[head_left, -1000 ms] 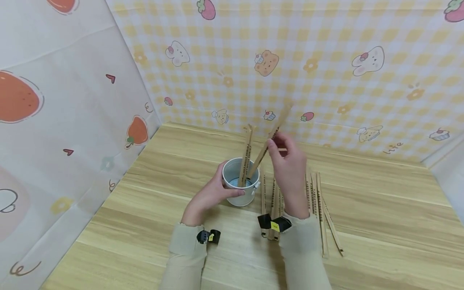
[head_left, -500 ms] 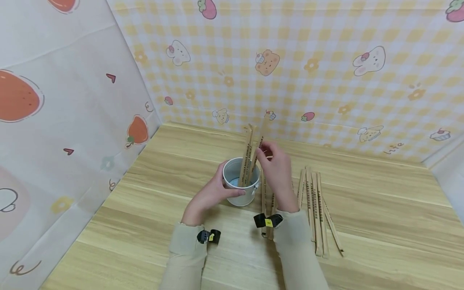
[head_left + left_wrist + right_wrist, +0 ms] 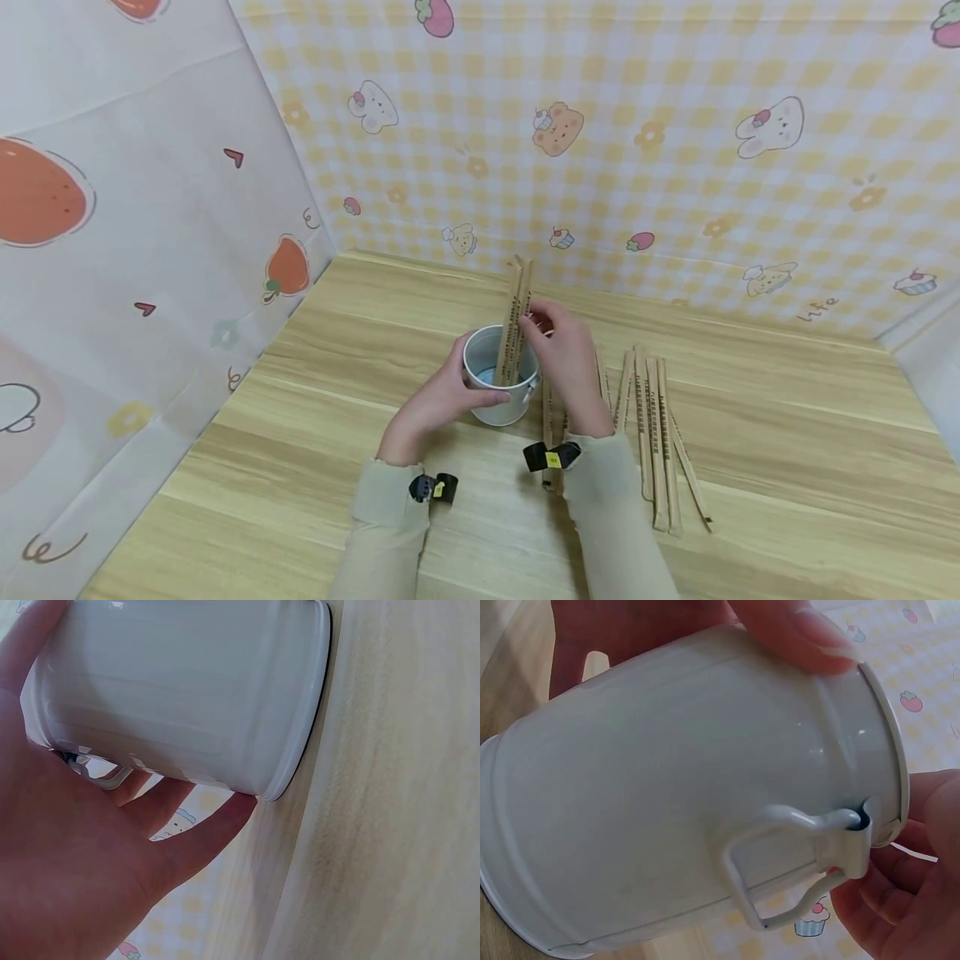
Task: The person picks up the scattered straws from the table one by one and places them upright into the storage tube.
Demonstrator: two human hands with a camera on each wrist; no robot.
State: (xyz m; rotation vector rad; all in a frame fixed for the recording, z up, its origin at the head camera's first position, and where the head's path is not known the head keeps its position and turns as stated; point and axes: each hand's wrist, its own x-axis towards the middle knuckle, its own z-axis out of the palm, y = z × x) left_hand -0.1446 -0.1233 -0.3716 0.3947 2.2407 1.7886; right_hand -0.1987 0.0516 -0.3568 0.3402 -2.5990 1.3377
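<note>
Fingers of right hand (image 3: pixel 566 354) pinched a tan printed stick (image 3: pixel 528 279) tilted in white bucket (image 3: pixel 504 414); left hand (image 3: pixel 441 393) gripped its wall, fingers spread. Other sticks (image 3: pixel 657 442) lay on table (image 3: pixel 300 417).

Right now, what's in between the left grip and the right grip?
In the head view, the mouth of the white bucket, with brown sticks poking out, lies between the left grip and right grip.
</note>
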